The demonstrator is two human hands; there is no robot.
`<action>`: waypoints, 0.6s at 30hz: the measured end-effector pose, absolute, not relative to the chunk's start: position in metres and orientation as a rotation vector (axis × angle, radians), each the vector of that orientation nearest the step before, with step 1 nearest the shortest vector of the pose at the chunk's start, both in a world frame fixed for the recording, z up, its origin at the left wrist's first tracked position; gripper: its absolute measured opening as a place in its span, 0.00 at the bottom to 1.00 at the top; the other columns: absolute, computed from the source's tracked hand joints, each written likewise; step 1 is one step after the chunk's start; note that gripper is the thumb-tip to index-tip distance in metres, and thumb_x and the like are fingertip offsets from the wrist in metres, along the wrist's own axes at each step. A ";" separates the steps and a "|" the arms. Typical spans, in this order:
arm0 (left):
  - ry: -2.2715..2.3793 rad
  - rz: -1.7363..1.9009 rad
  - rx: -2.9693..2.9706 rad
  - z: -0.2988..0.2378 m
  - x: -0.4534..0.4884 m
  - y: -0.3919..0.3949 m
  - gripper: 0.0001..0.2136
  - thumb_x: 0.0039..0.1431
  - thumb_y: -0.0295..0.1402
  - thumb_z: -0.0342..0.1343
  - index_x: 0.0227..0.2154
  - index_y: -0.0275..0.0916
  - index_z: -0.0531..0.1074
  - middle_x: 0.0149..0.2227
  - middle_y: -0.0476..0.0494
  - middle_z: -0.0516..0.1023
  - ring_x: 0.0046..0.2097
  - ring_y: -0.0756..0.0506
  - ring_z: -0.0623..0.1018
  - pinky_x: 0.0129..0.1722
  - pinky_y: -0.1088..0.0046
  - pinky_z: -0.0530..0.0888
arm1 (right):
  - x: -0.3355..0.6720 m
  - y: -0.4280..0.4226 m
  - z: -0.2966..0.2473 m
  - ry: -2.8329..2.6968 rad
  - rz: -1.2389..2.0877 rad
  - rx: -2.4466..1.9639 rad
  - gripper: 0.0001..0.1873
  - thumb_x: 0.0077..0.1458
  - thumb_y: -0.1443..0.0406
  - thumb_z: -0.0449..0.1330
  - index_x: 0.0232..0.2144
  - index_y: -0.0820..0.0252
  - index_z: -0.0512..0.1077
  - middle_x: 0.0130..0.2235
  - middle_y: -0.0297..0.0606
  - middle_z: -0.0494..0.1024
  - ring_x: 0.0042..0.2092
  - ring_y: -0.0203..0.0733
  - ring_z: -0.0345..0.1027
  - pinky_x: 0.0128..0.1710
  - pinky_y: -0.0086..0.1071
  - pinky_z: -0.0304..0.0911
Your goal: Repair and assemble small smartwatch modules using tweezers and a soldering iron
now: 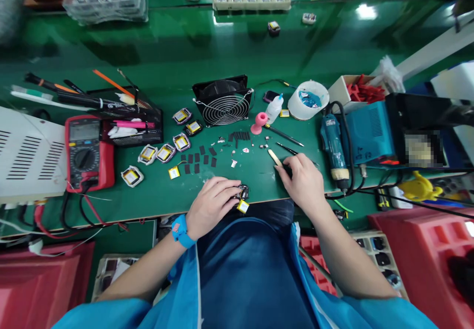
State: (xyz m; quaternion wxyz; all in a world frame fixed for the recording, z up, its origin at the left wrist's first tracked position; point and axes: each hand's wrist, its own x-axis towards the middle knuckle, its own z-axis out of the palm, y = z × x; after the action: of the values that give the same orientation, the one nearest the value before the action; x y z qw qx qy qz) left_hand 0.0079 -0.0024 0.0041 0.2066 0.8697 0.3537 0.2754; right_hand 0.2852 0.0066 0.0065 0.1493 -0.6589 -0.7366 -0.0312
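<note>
My left hand (pixel 213 203) is closed around a small dark electronic part (pixel 242 191) at the near edge of the green bench; a yellow-wrapped battery (pixel 243 206) dangles from that part. My right hand (pixel 303 181) rests on the bench to the right, fingers curled onto a dark tool handle (pixel 286 167) lying next to a pale flat stick (pixel 274 157). Black tweezers (pixel 287 148) lie just beyond my right hand. Small black pads (pixel 200 160) and tiny parts are scattered ahead of both hands.
Several yellow-battery units (pixel 165 152) lie left of centre, by a red multimeter (pixel 87 151) and a tool tray (pixel 129 119). A black fan (pixel 224 101), pink stand (pixel 259 122), glue bottle (pixel 274 108), white tub (pixel 308 99), blue electric screwdriver (pixel 333 146) and blue station (pixel 366 131) stand behind. Red bins flank my lap.
</note>
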 end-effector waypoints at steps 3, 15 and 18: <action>0.971 0.745 2.452 0.003 0.007 -0.002 0.11 0.67 0.28 0.59 0.51 0.42 0.75 0.53 0.42 0.81 0.51 0.42 0.76 0.50 0.60 0.76 | 0.283 0.008 0.009 -2.137 -0.070 -1.887 0.12 0.68 0.62 0.56 0.32 0.58 0.70 0.32 0.39 0.72 0.34 0.45 0.66 0.32 0.34 0.56; 0.985 0.761 2.432 0.004 0.007 -0.003 0.08 0.67 0.27 0.59 0.46 0.44 0.76 0.53 0.42 0.81 0.50 0.42 0.75 0.48 0.61 0.77 | 0.294 0.014 0.015 -2.148 -0.074 -1.781 0.15 0.70 0.60 0.55 0.31 0.57 0.72 0.31 0.40 0.74 0.36 0.46 0.67 0.35 0.37 0.60; 0.993 0.783 2.320 0.005 0.007 -0.002 0.03 0.66 0.27 0.60 0.37 0.41 0.71 0.51 0.42 0.82 0.49 0.43 0.76 0.48 0.61 0.77 | 0.302 0.018 0.016 -2.001 -0.108 -1.857 0.12 0.67 0.56 0.58 0.36 0.57 0.73 0.36 0.43 0.75 0.40 0.50 0.68 0.38 0.38 0.62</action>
State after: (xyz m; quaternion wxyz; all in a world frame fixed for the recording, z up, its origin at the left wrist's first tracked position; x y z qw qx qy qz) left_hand 0.0074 -0.0020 0.0052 0.2474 0.8508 0.3641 0.2871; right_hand 0.3022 0.0182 0.0158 0.2034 -0.6654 -0.7172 -0.0386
